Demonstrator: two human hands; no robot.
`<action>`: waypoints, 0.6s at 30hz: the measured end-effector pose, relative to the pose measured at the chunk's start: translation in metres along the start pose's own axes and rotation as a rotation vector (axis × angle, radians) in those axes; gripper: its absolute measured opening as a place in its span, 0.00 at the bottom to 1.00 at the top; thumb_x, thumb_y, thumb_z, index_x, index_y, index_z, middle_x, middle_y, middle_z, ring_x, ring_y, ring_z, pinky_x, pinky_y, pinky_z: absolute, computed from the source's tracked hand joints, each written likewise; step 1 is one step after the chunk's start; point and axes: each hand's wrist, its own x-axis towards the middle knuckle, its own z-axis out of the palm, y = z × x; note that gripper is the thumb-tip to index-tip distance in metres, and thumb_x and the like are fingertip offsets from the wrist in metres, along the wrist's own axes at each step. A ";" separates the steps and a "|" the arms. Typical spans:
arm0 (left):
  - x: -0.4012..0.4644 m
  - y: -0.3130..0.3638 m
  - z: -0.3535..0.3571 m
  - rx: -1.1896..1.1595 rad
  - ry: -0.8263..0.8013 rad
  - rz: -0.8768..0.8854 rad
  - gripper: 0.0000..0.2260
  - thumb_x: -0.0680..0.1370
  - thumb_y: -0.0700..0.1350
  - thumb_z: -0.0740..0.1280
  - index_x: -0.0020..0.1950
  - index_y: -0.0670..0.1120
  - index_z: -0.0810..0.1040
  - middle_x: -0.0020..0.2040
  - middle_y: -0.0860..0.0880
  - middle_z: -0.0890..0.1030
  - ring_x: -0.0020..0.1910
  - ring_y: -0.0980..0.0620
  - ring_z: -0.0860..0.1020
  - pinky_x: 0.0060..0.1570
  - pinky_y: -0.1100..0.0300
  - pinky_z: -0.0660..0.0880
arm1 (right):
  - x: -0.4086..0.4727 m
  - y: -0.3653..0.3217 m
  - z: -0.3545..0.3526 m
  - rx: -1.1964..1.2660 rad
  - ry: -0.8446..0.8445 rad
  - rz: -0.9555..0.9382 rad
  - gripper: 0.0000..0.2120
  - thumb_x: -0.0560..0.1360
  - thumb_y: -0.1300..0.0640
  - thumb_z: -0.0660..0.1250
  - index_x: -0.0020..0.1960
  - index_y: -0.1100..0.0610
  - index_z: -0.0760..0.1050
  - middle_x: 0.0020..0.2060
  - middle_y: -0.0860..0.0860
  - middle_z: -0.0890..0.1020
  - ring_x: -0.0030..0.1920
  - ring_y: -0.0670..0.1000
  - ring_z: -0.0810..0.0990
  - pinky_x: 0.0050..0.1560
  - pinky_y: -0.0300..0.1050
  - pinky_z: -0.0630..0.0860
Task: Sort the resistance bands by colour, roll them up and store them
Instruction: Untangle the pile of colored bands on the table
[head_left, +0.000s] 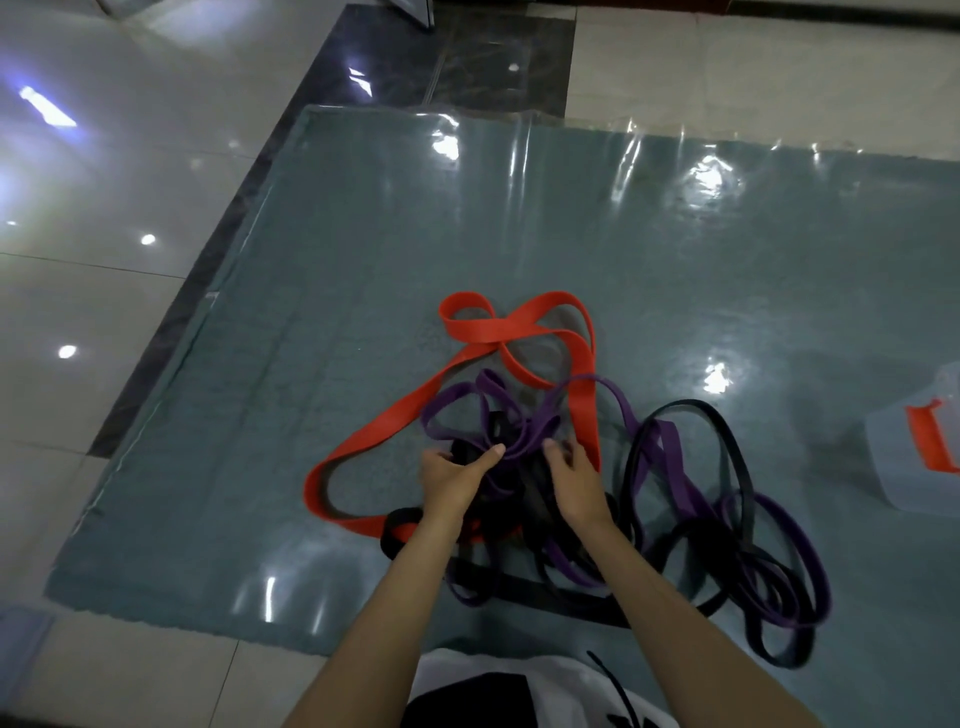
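A tangle of red (519, 332), purple (670, 452) and black resistance bands (727, 426) lies near the front edge of a grey mat (311, 312) on the floor. The left hand (457, 475) pinches a purple strand; the right hand (574, 470) curls into the knot, its grip unclear. Judging by the overlap, easing one colour out slowly, loop by loop, would avoid tightening it.

place: likely a home or gym room | glossy floor tiles (78, 291) | plastic-covered teal mat (363, 218)

We see a teal mat (322, 322) under glossy clear film mid-frame, pale floor tiles (78, 291) at left, a dark tile strip (483, 57) up top.
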 end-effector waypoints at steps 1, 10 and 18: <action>0.001 0.001 -0.001 -0.034 -0.089 -0.081 0.30 0.67 0.58 0.84 0.59 0.45 0.78 0.56 0.47 0.83 0.57 0.47 0.81 0.53 0.57 0.80 | 0.000 -0.001 0.000 0.038 0.010 0.016 0.24 0.86 0.43 0.56 0.76 0.54 0.70 0.71 0.53 0.76 0.74 0.59 0.73 0.73 0.55 0.69; 0.001 0.007 -0.005 -0.081 -0.287 -0.180 0.29 0.70 0.60 0.81 0.65 0.50 0.77 0.62 0.46 0.85 0.60 0.44 0.84 0.60 0.46 0.82 | -0.017 -0.007 0.008 0.167 -0.116 -0.011 0.29 0.72 0.25 0.68 0.69 0.30 0.66 0.60 0.29 0.75 0.56 0.31 0.75 0.54 0.29 0.71; -0.046 0.011 0.018 -0.379 -0.370 -0.068 0.21 0.77 0.53 0.76 0.69 0.56 0.77 0.58 0.51 0.88 0.58 0.49 0.86 0.53 0.49 0.85 | -0.044 -0.017 -0.019 0.377 -0.072 -0.236 0.39 0.74 0.36 0.76 0.80 0.41 0.64 0.76 0.40 0.73 0.76 0.43 0.71 0.78 0.55 0.68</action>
